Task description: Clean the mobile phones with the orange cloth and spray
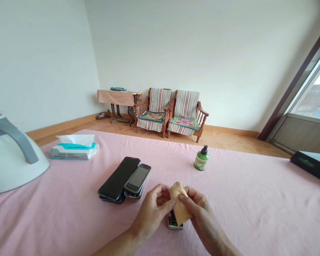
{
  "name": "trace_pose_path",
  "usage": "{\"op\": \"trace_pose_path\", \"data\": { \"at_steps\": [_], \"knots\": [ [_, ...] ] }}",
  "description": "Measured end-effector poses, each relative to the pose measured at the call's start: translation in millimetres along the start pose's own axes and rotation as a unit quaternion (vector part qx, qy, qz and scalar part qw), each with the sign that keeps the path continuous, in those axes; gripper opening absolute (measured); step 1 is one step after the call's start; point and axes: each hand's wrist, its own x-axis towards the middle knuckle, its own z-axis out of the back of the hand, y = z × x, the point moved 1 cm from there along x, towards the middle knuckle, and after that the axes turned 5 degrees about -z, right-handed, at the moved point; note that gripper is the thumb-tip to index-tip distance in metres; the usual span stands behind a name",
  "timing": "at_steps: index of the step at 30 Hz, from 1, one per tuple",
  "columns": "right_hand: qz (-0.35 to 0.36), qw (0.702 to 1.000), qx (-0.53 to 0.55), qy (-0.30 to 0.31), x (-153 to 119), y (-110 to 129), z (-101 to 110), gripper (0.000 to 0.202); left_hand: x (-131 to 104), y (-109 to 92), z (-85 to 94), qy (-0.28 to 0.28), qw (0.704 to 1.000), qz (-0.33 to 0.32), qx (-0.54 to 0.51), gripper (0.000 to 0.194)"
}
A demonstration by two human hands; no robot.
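Note:
Between my two hands is a small yellow cloth (pixel 180 208), pinched along its upper part. My left hand (pixel 156 206) is closed on the cloth's left edge, thumb and fingertips together. On the other side, my right hand (pixel 202 209) presses its thumb onto the cloth's front. Below the cloth shows the lower end of a keypad phone (pixel 175 227) with black keys and a silver edge; the cloth and hands cover the rest. Whether any finger touches this phone I cannot tell. To the left lie two stacks of phones, topped by a large black smartphone (pixel 121 177) and a smaller grey phone (pixel 138 177).
A green spray bottle (pixel 201 159) stands beyond my hands on the pink tablecloth (pixel 256 206). At the left are a tissue pack (pixel 73 151) and a white kettle (pixel 13 160) with a grey handle. A black box (pixel 310 166) sits at the right edge. Two wooden chairs (pixel 185 113) stand behind.

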Motion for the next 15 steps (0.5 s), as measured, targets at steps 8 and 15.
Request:
{"op": "trace_pose_path", "data": {
  "at_steps": [8, 15],
  "knots": [
    [0.014, 1.0, -0.018, -0.007, -3, 6, -10, 0.033, 0, -1, 0.9, -0.009, 0.999, 0.006, -0.043, 0.033],
    [0.062, 0.994, -0.069, -0.058, 0, 11, -8, 0.031, 2, -2, 2.4, -0.003, 1.0, 0.004, -0.011, 0.03]
  ]
}}
